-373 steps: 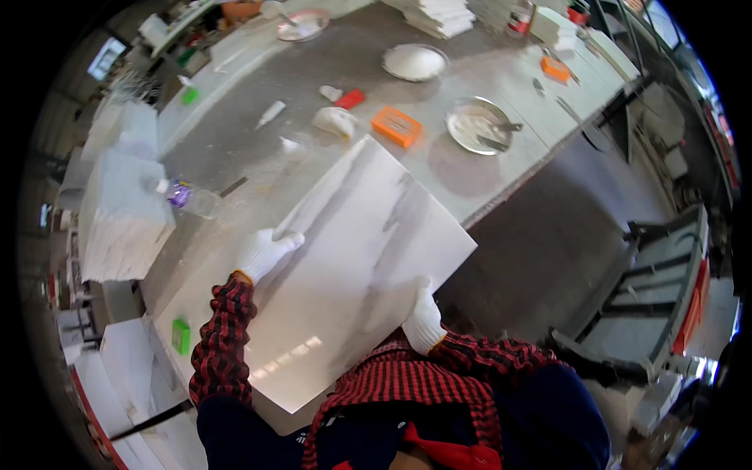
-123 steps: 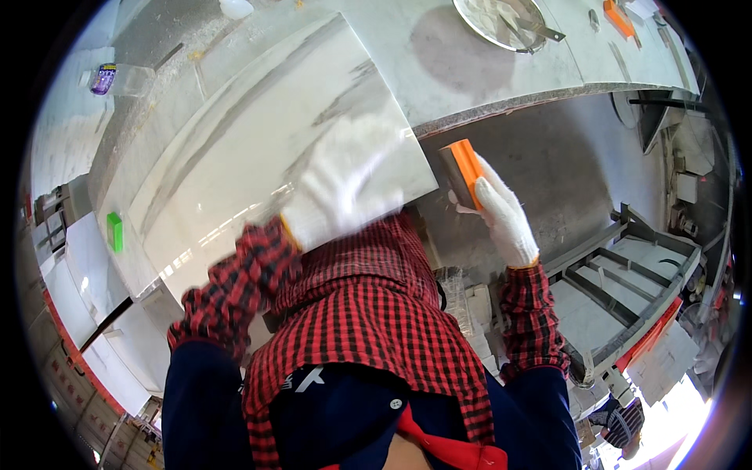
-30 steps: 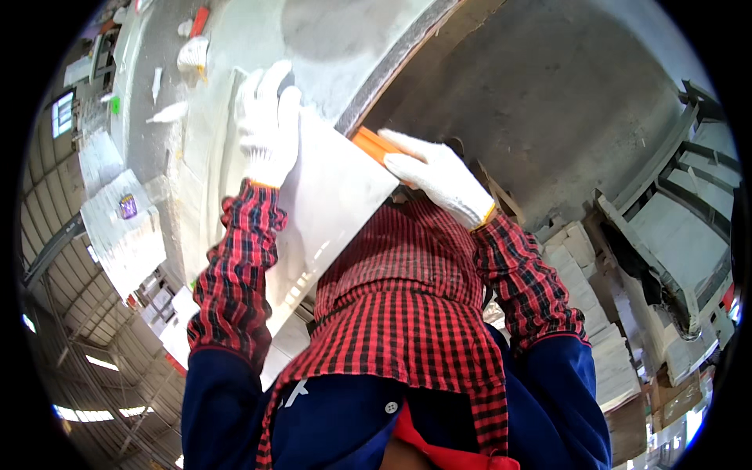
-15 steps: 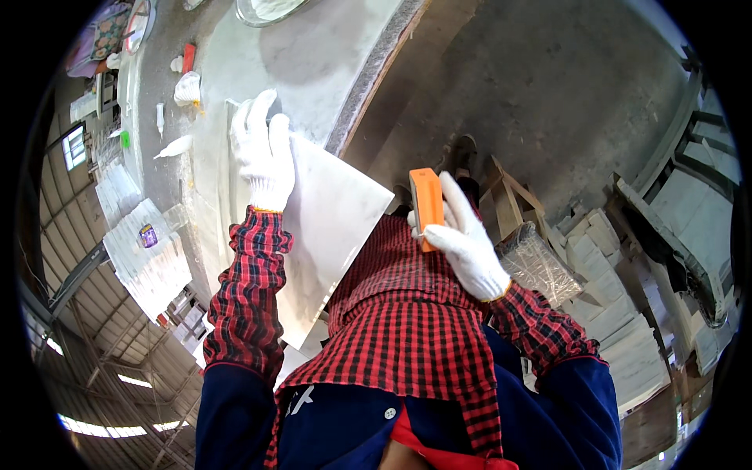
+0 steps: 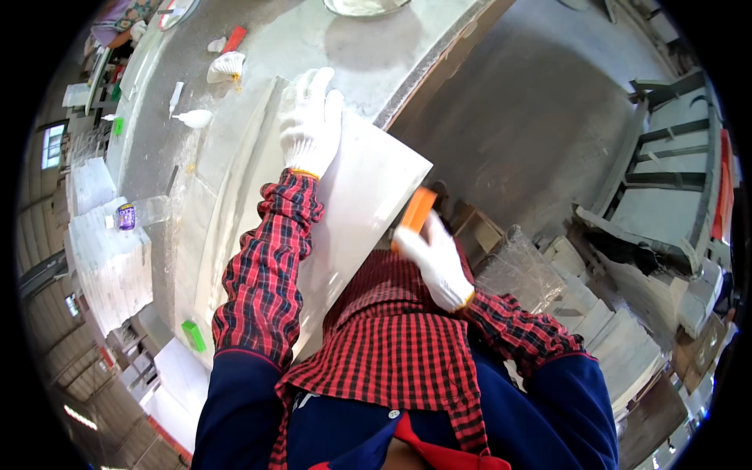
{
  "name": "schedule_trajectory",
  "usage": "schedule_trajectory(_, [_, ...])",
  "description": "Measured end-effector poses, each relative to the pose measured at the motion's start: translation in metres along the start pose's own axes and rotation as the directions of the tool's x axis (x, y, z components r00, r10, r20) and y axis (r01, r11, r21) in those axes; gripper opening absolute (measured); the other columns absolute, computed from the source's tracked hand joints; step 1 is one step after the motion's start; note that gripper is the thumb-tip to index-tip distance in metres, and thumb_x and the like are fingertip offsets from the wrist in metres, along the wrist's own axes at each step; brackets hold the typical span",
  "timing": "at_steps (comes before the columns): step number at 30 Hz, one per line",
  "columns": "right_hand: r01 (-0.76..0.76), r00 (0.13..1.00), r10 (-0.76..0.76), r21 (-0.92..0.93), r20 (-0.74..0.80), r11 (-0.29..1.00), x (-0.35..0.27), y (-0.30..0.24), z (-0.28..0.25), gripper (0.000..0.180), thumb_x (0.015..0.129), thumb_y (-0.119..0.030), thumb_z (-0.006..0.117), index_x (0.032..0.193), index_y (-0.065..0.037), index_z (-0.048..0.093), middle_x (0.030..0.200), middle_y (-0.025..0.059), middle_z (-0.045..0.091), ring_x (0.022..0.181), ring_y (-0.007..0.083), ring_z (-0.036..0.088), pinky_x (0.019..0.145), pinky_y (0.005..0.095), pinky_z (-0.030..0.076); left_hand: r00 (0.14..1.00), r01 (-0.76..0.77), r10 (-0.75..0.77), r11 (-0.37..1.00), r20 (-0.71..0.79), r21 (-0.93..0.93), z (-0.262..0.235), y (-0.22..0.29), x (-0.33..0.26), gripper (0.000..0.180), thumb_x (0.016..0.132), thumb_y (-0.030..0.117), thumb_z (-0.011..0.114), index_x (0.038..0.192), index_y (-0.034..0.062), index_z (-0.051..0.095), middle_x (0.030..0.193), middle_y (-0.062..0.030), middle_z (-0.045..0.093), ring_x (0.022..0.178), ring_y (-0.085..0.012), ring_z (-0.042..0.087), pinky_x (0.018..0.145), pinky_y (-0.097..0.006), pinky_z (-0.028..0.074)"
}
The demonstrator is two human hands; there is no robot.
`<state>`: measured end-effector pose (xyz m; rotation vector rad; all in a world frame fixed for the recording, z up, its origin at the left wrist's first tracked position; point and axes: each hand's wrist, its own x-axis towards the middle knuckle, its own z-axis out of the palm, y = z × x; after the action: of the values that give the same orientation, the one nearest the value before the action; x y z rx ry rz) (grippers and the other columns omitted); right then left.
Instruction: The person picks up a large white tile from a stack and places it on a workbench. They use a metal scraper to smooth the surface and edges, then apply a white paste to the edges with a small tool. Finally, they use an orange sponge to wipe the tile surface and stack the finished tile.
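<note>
A smooth white slab (image 5: pixel 368 176) lies at a slant on the worktable (image 5: pixel 168 223), with one corner reaching past the table's edge toward my apron. My left hand (image 5: pixel 309 121), in a white knit glove, rests on the slab's far end with the fingers stretched out. In my right hand (image 5: pixel 435 266), also gloved, is an orange rectangular block (image 5: pixel 417 213), gripped between thumb and fingers. The block is held just off the slab's near right edge, apart from it as far as I can tell. The far fingers of this hand are hidden and slightly blurred.
A white squeeze bottle (image 5: pixel 195 118), a small tube (image 5: pixel 176 99) and a bunched white glove (image 5: pixel 225 68) lie on the table's left. A bowl (image 5: pixel 366 7) stands at the far end. Stacked white slabs (image 5: pixel 110 270) are at left; a wooden crate (image 5: pixel 478 231) sits on the floor at right.
My view has turned, shifting the table and slab rightward in the picture. The right hand has brought the tilted orange block closer to the slab's edge. My left hand stays on the slab.
</note>
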<state>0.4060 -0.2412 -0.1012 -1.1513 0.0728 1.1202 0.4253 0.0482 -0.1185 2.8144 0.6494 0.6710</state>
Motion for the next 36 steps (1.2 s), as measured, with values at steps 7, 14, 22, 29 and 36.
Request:
schedule_trajectory(7, [0.174,0.955,-0.154,0.058,-0.252,0.983,0.018,-0.005,-0.016,0.058,0.102,-0.037,0.061,0.148,-0.004,0.047,0.126,0.0053,0.063,0.107,0.0148,0.061,0.09,0.0331,0.051,0.994,-0.105,0.107,0.993,0.03,-0.054,-0.017,0.02,-0.028,0.044,0.1,0.027,0.059,0.142,0.0158,0.055,0.147,-0.0137,0.054,0.131,-0.0387,0.053,0.11,-0.05,0.042])
schedule_trajectory(14, [-0.076,0.997,0.081,-0.235,0.009,0.969,-0.037,0.036,0.021,0.056,0.098,-0.036,0.067,0.143,-0.005,0.054,0.108,0.0015,0.066,0.091,0.0093,0.057,0.075,0.0259,0.047,0.99,-0.142,0.142,0.978,-0.015,-0.149,-0.005,0.011,-0.044,0.046,0.099,0.029,0.06,0.141,0.0116,0.055,0.146,-0.0161,0.055,0.13,-0.0371,0.054,0.112,-0.05,0.04])
schedule_trajectory(22, [0.073,0.894,-0.25,-0.43,-0.372,0.9,-0.038,-0.023,-0.084,0.041,0.1,-0.035,0.063,0.13,-0.007,0.063,0.109,0.001,0.065,0.09,0.0118,0.064,0.074,0.0277,0.051,0.835,-0.487,0.547,0.788,0.064,-0.375,-0.032,0.105,-0.087,0.055,0.089,0.039,0.066,0.131,0.0041,0.061,0.138,-0.018,0.058,0.134,-0.0384,0.048,0.118,-0.047,0.033])
schedule_trajectory(29, [0.451,0.757,-0.606,-0.866,0.244,0.216,0.073,-0.124,0.009,0.049,0.091,-0.032,0.073,0.123,0.002,0.059,0.104,0.0171,0.068,0.091,0.0258,0.067,0.081,0.0374,0.052,0.774,-0.548,0.633,0.682,0.016,-0.485,-0.053,0.083,-0.145,0.053,0.083,0.031,0.074,0.127,0.0054,0.062,0.139,-0.0119,0.057,0.136,-0.0304,0.049,0.12,-0.048,0.034])
schedule_trajectory(36, [0.353,0.702,-0.565,-0.901,0.434,-0.253,0.205,-0.165,0.083,0.072,0.095,-0.057,0.06,0.138,0.0,0.053,0.11,0.0264,0.069,0.099,0.0438,0.067,0.085,0.0503,0.051,0.946,0.165,-0.038,0.911,0.321,-0.378,-0.158,0.03,-0.258,0.043,0.095,0.036,0.066,0.13,0.0115,0.066,0.127,-0.012,0.067,0.122,-0.0331,0.06,0.109,-0.046,0.046])
